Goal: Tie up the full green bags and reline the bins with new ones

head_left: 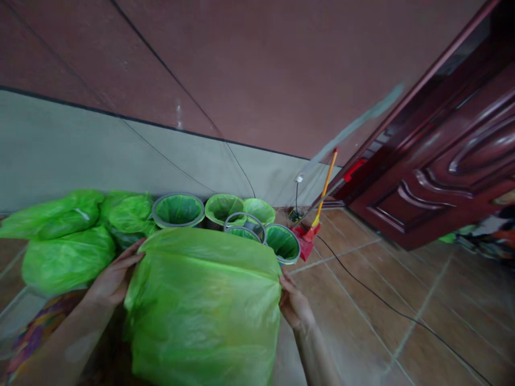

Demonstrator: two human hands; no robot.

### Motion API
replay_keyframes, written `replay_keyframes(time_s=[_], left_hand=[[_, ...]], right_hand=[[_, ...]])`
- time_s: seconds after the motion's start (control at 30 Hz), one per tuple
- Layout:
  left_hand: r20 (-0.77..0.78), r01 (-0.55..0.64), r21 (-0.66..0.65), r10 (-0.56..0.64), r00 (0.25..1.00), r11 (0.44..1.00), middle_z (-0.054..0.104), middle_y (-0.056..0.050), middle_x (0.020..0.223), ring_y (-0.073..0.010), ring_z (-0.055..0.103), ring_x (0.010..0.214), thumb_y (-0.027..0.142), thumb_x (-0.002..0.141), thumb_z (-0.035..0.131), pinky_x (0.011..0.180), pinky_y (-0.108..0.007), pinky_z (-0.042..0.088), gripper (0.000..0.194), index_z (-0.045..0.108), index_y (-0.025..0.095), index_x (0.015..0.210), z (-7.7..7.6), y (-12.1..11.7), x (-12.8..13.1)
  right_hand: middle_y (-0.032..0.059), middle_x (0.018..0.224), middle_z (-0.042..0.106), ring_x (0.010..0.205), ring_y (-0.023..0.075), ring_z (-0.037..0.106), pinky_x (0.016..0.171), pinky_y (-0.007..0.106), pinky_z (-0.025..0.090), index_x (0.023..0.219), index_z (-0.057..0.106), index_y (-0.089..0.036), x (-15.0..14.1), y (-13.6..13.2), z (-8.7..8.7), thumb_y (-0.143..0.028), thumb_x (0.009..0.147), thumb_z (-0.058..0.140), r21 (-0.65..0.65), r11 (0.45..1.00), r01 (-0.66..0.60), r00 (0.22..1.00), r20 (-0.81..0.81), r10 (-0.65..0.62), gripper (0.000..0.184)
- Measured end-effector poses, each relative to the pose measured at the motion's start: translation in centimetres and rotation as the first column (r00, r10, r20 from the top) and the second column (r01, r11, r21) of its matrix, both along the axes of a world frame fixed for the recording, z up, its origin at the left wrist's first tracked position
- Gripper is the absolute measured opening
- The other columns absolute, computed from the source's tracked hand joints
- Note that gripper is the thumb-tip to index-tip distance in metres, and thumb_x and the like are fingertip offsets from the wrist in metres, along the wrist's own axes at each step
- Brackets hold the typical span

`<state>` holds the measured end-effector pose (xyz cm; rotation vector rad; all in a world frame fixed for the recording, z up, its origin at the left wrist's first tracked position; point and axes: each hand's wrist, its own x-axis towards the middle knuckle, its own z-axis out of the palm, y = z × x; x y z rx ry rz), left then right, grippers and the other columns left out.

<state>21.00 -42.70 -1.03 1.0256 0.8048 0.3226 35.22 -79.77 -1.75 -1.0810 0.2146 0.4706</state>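
Note:
A large green plastic bag (207,316) hangs spread out between my hands, and a crease runs across its upper part. My left hand (118,273) pinches its upper left edge. At the upper right edge, my right hand (295,303) has its fingers closed on the plastic. Just beyond the bag stand several bins lined with green bags, among them a grey-rimmed bin (179,210) and another bin (284,244) near my right hand. The lower fronts of some bins are hidden behind the bag. What lies under the bag cannot be seen.
Filled green bags (68,257) lie at the left by the wall. A red dustpan (306,241) and a yellow-orange handle (325,185) stand right of the bins. A black cable (374,289) crosses the tiled floor. A dark red door (434,166) is at the right.

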Motion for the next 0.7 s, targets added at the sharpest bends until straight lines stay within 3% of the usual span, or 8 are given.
replay_keyframes(time_s=[0.13,0.23,0.4,0.57,0.7], left_hand=[[0.132,0.014,0.059,-0.021,0.991,0.998,0.075,0.003,0.103,-0.0150,0.066,0.095,0.017,0.074,0.063,0.079,-0.021,0.054,0.067,0.047,0.028,0.138,3.6,1.6,-0.4],[0.174,0.005,0.192,-0.039,0.984,0.981,0.073,0.001,0.110,-0.0184,0.062,0.105,0.018,0.068,0.067,0.094,-0.028,0.049,0.069,0.052,0.025,0.134,6.6,2.0,-0.7],[0.209,-0.042,0.410,-0.050,0.977,0.911,0.067,0.000,0.124,-0.0238,0.054,0.119,0.023,0.061,0.072,0.115,-0.043,0.026,0.064,0.061,0.019,0.123,10.5,2.8,-1.0],[0.108,-0.015,0.570,-0.056,0.993,0.821,0.066,0.000,0.125,-0.0272,0.052,0.122,0.034,0.057,0.071,0.115,-0.047,0.021,0.060,0.065,0.019,0.115,11.8,3.6,-1.8],[-0.073,0.064,0.707,-0.017,0.997,0.704,0.068,0.004,0.122,-0.0250,0.050,0.125,0.040,0.062,0.067,0.114,-0.046,0.022,0.053,0.067,0.023,0.112,10.5,4.4,-3.0]], right_hand=[[0.0003,0.090,0.074,0.076,0.0151,0.069,0.070,0.028,0.054,0.123,0.057,-0.026,1.2,0.0,3.9,-0.024,0.064,0.080,-0.020,0.998,0.067,0.982,0.178,-0.062,0.063],[0.0015,0.088,0.074,0.074,0.0141,0.067,0.069,0.027,0.053,0.113,0.065,-0.023,1.3,0.4,6.3,-0.024,0.064,0.079,-0.028,0.997,0.069,0.957,0.283,-0.058,0.050],[0.0058,0.085,0.073,0.076,0.0159,0.065,0.071,0.028,0.050,0.087,0.074,-0.018,1.3,0.5,8.7,-0.025,0.063,0.077,-0.097,0.993,0.062,0.909,0.416,-0.016,0.025],[0.0055,0.091,0.073,0.083,0.0180,0.063,0.077,0.030,0.049,0.102,0.073,-0.020,0.5,0.1,9.2,-0.025,0.065,0.075,-0.244,0.969,-0.032,0.852,0.501,0.155,0.037],[0.0056,0.104,0.070,0.092,0.0207,0.063,0.081,0.033,0.050,0.116,0.067,-0.022,-1.5,0.3,7.4,-0.020,0.063,0.074,-0.461,0.878,-0.130,0.771,0.510,0.382,0.053]])
